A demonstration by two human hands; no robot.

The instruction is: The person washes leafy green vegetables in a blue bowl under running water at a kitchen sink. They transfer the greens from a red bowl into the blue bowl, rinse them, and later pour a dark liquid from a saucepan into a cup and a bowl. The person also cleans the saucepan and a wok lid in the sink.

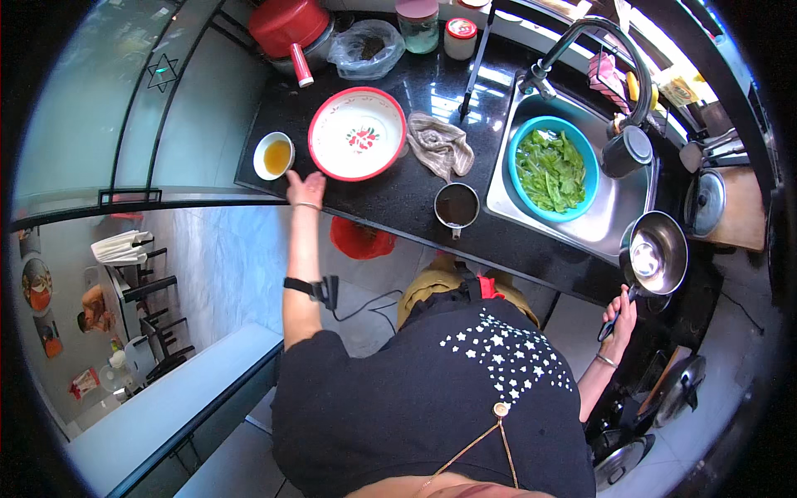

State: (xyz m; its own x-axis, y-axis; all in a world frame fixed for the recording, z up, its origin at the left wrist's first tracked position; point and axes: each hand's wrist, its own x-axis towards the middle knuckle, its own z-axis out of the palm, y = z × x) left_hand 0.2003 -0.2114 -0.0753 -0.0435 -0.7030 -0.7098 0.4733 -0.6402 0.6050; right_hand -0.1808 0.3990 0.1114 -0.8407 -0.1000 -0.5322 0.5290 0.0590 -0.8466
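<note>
My left hand (306, 187) is at the counter's front edge, fingers apart, just below a small white bowl (262, 166) of amber liquid. It is close to a large white enamel basin (336, 124) with a red rim and a printed floral centre. In my right hand (619, 316) is the handle of a steel frying pan (671, 261), held tilted over the counter by the sink's right corner. Between the hands, a small pot (457, 205) with dark contents stands near the edge, below a crumpled striped cloth (439, 144).
A turquoise basin (593, 180) of leafy greens sits in the steel sink (613, 218), under a curved faucet (641, 68). A red saucepan (286, 28), a plastic bag (348, 56) and jars (459, 43) line the back. A red bin (358, 239) stands below the edge. Someone sits in the far room.
</note>
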